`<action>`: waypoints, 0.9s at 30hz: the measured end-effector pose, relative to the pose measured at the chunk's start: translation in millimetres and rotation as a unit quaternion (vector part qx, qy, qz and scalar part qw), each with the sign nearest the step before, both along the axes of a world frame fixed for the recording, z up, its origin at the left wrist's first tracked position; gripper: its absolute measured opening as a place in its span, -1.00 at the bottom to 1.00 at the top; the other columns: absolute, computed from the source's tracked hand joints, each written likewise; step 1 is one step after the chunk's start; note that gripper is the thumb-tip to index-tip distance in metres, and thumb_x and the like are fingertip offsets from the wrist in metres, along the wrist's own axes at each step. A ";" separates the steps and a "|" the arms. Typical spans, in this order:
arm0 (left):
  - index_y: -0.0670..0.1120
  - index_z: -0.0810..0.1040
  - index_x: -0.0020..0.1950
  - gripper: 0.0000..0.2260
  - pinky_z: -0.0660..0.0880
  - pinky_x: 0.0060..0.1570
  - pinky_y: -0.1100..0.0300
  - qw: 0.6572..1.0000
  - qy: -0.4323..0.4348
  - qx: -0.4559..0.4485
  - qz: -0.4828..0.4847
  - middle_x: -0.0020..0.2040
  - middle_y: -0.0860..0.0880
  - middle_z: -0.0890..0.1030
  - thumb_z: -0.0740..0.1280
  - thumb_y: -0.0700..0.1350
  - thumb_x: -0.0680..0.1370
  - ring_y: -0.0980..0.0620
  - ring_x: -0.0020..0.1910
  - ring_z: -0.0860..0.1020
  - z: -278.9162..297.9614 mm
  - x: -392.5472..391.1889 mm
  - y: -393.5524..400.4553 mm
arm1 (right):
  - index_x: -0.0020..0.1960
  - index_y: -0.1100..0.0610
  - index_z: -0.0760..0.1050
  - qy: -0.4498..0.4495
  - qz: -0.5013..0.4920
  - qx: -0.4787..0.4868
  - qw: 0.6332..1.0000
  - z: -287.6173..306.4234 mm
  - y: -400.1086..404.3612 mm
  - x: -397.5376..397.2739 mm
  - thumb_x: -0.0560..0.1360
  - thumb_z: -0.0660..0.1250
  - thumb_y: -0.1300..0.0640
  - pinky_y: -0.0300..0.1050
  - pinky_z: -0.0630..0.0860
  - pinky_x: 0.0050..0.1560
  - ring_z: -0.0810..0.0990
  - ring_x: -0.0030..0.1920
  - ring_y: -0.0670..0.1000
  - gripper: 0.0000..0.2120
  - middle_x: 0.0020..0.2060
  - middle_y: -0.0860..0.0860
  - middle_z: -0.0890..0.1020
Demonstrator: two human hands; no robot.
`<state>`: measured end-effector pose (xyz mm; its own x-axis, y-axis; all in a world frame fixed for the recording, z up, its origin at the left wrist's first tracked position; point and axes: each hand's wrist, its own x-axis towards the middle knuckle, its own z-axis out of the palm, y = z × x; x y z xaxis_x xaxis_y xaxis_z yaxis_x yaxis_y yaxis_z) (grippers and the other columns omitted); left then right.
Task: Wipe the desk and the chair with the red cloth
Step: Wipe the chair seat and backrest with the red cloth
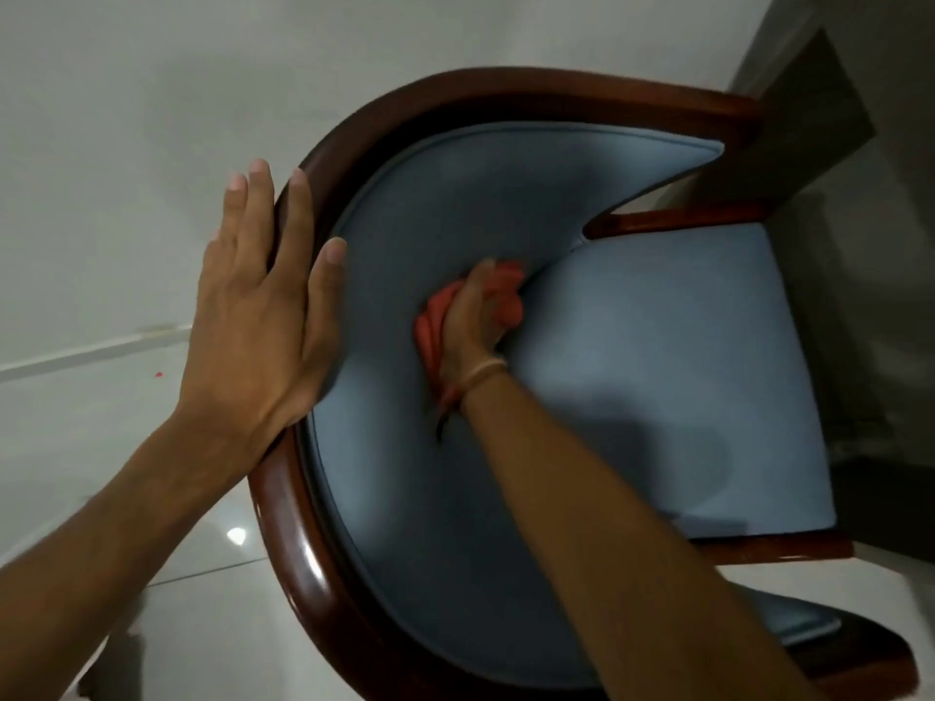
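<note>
I look straight down on a chair (657, 376) with a curved dark wooden frame and blue padded seat and backrest. My right hand (473, 321) is bunched around the red cloth (501, 285) and presses it into the crease where the backrest padding meets the seat. My left hand (263, 306) lies flat over the top of the wooden back rail (283, 523), fingers spread, thumb on the blue padding. A thin band circles my right wrist.
Glossy pale floor tiles (101, 144) surround the chair on the left and behind it. A dark desk corner (789, 134) juts in at the top right, over the chair's front. A tiny red speck lies on the floor at left.
</note>
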<state>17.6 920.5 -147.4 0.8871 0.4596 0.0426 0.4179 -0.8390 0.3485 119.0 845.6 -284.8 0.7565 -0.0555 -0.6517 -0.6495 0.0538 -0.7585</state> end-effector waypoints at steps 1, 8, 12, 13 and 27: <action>-0.15 0.04 0.65 -0.48 -0.02 0.65 -0.16 1.000 0.005 0.007 0.001 0.68 -0.24 0.00 -0.06 0.05 0.73 -0.20 0.67 -0.07 -1.3 0.8 -0.3 | 0.56 0.20 0.31 -0.017 -0.042 -0.051 0.998 -7.8 2.7 13.9 0.69 0.09 -0.18 0.27 0.34 0.55 0.45 0.46 0.31 -0.40 0.49 0.27 0.44; -0.15 0.04 0.65 -0.49 0.01 0.64 -0.19 1.000 0.016 0.009 -0.003 0.67 -0.24 0.03 -0.06 0.05 0.74 -0.20 0.67 -0.04 -3.0 0.4 -0.3 | 0.66 -0.07 -0.11 -0.073 0.140 -0.041 0.987 -7.7 -31.9 -36.6 0.44 -0.16 -0.54 0.10 0.07 0.68 0.08 0.67 0.08 -0.08 0.69 0.01 0.02; -0.15 0.05 0.65 -0.49 0.06 0.63 -0.21 0.999 0.034 0.035 0.002 0.67 -0.24 0.05 -0.05 0.04 0.74 -0.21 0.66 -0.01 -3.1 1.8 0.2 | 0.63 -0.24 -0.22 -0.088 0.399 -0.031 0.912 -39.8 -114.3 -99.6 0.56 -0.18 -0.48 0.18 -0.06 0.70 -0.10 0.69 -0.02 -0.28 0.69 -0.12 -0.10; -0.15 0.05 0.65 -0.49 0.08 0.62 -0.22 0.998 0.036 0.042 0.003 0.67 -0.24 0.06 -0.05 0.04 0.73 -0.22 0.66 0.00 -3.0 2.7 -0.6 | 0.62 -0.25 -0.27 -0.061 0.468 -0.074 0.878 -47.8 -134.4 -107.0 0.63 -0.13 -0.38 0.19 -0.08 0.70 -0.13 0.69 0.00 -0.36 0.69 -0.11 -0.14; -0.09 0.10 0.64 -0.49 0.11 0.59 -0.28 0.999 0.020 0.040 0.016 0.66 -0.23 0.10 -0.07 0.07 0.72 -0.18 0.66 0.02 -3.9 0.1 1.2 | 0.60 -0.15 0.23 0.079 0.226 0.096 0.966 24.4 -84.5 -101.0 0.61 0.02 -0.40 0.16 0.16 0.67 0.27 0.62 0.09 -0.37 0.62 0.00 0.29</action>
<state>17.6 921.7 -151.2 0.8739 0.4840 0.0446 0.4571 -0.8496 0.2632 18.0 761.1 -260.4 0.5662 0.3904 -0.7260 -0.7457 -0.1328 -0.6529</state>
